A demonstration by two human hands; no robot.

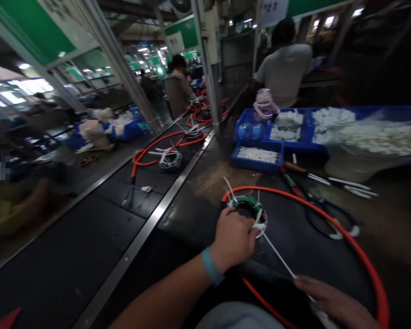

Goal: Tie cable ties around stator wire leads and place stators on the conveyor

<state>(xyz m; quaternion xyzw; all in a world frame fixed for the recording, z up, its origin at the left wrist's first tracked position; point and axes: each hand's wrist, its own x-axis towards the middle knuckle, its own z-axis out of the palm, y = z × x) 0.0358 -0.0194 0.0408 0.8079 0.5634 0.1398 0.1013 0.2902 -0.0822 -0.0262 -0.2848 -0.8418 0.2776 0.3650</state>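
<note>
A ring-shaped motor stator (248, 201), with green insulation and white ties, lies on the dark bench in front of me. My left hand (233, 235), with a teal band at the wrist, is closed on the near rim and hides part of it. From the stator's right side a white cord (279, 252) runs taut down to the right. My right hand (335, 299) pinches that cord near the lower edge, and more white strand hangs below the fingers. An orange sleeved cable (329, 211) leaves the stator and loops around on the right.
Scissors (332, 224) and a wooden-handled tool (296, 168) lie to the right. Blue bins (256, 160) with white pieces stand behind. A metal rail (160, 208) borders the conveyor on the left, which carries another stator (170, 159) with orange cable. Other people sit further back.
</note>
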